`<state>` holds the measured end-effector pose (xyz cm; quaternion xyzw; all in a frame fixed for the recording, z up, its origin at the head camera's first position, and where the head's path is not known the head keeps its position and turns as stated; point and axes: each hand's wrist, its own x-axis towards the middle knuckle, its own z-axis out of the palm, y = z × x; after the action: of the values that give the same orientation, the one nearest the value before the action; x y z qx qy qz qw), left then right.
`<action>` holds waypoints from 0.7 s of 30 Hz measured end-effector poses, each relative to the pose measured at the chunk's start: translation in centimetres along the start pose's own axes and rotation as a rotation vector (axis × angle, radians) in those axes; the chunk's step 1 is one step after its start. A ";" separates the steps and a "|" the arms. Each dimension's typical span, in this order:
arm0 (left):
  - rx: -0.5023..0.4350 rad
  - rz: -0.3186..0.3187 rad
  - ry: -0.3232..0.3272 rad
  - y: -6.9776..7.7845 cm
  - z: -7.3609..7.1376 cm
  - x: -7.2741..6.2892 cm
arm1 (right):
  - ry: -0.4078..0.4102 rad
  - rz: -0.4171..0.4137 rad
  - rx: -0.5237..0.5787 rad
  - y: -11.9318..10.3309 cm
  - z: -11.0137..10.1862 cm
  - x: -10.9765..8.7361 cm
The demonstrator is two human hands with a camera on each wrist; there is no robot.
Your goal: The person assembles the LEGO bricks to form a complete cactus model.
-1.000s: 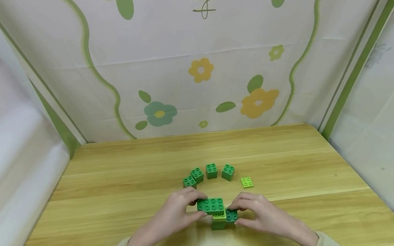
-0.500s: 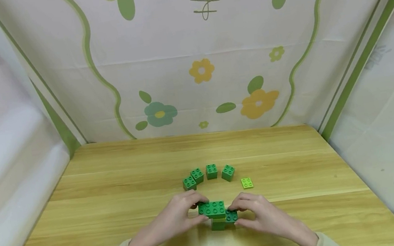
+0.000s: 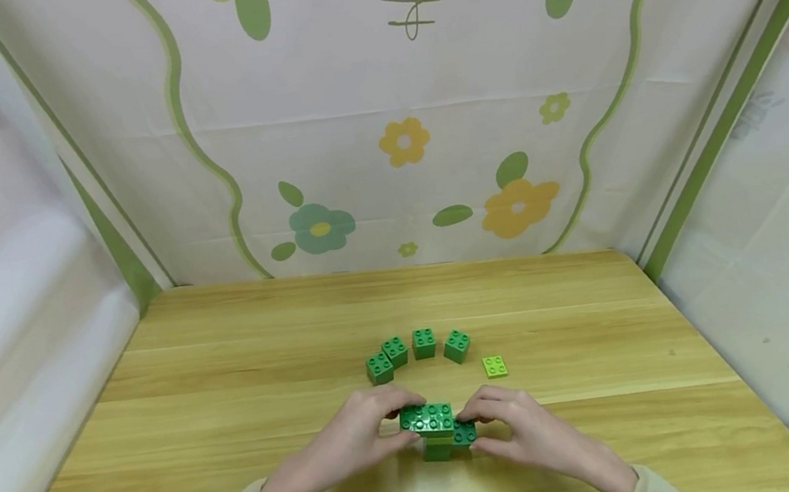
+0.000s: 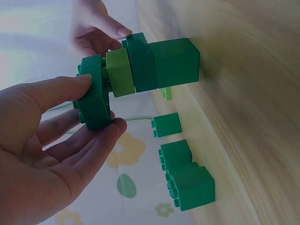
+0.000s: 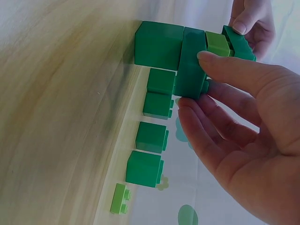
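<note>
My left hand (image 3: 360, 434) pinches a long green toy building brick (image 3: 427, 421) between thumb and fingers. This brick sits over the studs of a light green brick (image 4: 120, 72); in the left wrist view it leans a little, with a narrow gap and studs showing. Below the light green one is a dark green brick (image 5: 191, 65), jutting out to the right. Thumb and fingertips of my right hand (image 3: 518, 426) pinch its jutting end. A thick green brick (image 5: 159, 44) forms the base of the stack on the table.
Several small green bricks (image 3: 423, 344) stand in a loose arc behind the stack on the wooden table (image 3: 229, 362). A thin light green brick (image 3: 495, 366) lies to their right. Flower-printed cloth (image 3: 340, 77) encloses the back and sides.
My left hand has come down and slightly to the right with the long green brick, which now covers the light green brick's top in the head view. My right hand keeps its place.
</note>
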<state>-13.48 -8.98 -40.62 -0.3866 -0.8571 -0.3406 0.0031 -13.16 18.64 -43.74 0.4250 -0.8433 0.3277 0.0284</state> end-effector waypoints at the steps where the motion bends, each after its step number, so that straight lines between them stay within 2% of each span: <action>1: -0.001 0.005 0.003 0.0 0.0 0.0 | 0.000 0.002 0.000 0.0 0.0 0.0; 9: 0.032 0.014 0.037 -0.1 0.3 0.0 | -0.002 0.006 0.003 0.0 0.0 0.0; 21: 0.055 -0.020 0.043 0.4 0.5 -0.1 | 0.002 -0.003 0.003 0.0 0.1 0.1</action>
<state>-13.00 -8.55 -40.79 -0.3703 -0.8697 -0.3251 0.0289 -13.24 18.52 -43.79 0.4261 -0.8421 0.3294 0.0293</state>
